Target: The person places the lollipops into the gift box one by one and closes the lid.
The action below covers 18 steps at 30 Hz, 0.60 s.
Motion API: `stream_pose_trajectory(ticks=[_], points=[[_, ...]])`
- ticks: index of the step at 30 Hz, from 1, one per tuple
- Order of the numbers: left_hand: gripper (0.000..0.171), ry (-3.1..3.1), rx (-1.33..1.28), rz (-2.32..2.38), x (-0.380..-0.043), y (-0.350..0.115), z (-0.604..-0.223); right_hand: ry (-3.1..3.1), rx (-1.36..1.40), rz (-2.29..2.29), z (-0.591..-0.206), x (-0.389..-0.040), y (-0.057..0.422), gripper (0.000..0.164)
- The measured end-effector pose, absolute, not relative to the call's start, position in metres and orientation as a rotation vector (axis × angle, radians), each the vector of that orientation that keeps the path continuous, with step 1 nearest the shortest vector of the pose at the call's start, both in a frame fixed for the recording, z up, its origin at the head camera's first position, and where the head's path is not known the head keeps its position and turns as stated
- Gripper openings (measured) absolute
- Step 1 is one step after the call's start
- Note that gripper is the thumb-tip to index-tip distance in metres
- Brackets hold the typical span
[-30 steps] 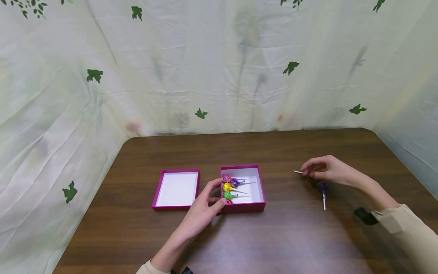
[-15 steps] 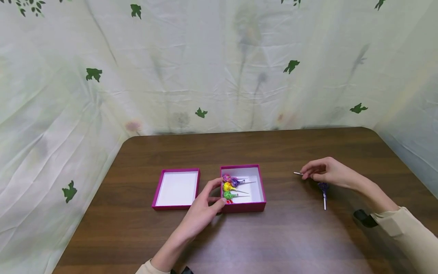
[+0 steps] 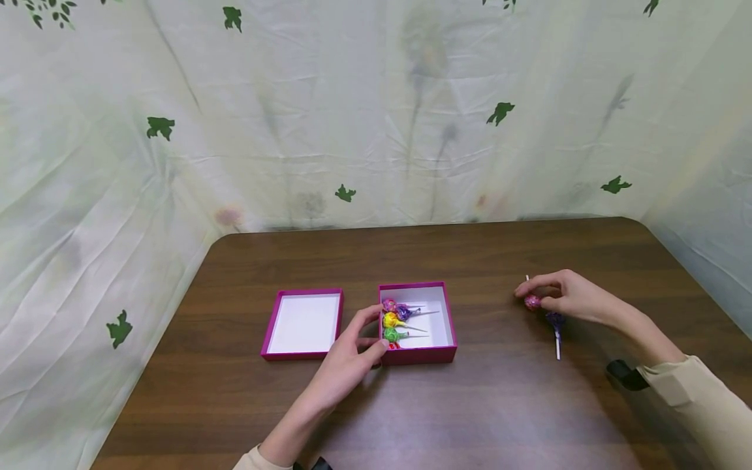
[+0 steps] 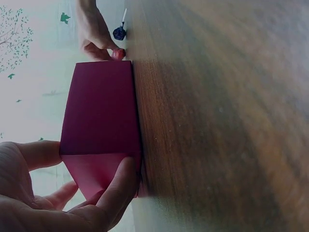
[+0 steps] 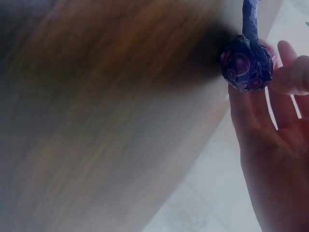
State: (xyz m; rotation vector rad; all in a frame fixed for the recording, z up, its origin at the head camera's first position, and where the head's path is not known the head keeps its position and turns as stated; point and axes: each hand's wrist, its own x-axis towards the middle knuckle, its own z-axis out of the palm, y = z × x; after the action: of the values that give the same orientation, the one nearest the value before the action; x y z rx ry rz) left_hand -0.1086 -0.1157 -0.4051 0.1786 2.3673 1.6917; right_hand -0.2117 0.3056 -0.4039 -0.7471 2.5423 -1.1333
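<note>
An open magenta box (image 3: 420,356) with a white inside holds several wrapped lollipops, pink, purple, yellow, green and red, heads along its left side. My left hand (image 3: 343,365) grips that left side, thumb at the near corner and fingers farther back. At the right, my right hand (image 3: 566,295) pinches a pink lollipop (image 3: 531,301) by its head, low over the table, its white stick pointing away. Just beside that hand a purple lollipop (image 3: 554,320) lies with its stick toward me; in the right wrist view this purple lollipop (image 5: 246,65) mostly hides the pink one.
The matching magenta lid (image 3: 302,357) lies left of the box, white inside facing up. Both stand on a brown wooden table (image 3: 470,418). A pale curtain (image 3: 376,130) with green leaf shapes hangs behind the table and at both sides.
The pink lollipop has turned in my right fingers: its stick pointed left and now points away, and its head shows. My left hand and the box have stayed put.
</note>
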Motion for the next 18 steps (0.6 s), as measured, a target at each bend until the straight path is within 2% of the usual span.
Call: stream_pose_trajectory(ticks=[3, 18], points=[[0.054, 2.37, 0.171, 1.69, -0.1083, -0.1155, -0.4049, 2.59, -0.766, -1.079, -0.4054, -0.2124, 0.3061, 0.042], [0.055, 2.378, 0.177, 1.692, -0.1086, -0.1156, -0.4062, 2.783, -0.708, -0.962, -0.413, -0.217, 0.3013, 0.031]])
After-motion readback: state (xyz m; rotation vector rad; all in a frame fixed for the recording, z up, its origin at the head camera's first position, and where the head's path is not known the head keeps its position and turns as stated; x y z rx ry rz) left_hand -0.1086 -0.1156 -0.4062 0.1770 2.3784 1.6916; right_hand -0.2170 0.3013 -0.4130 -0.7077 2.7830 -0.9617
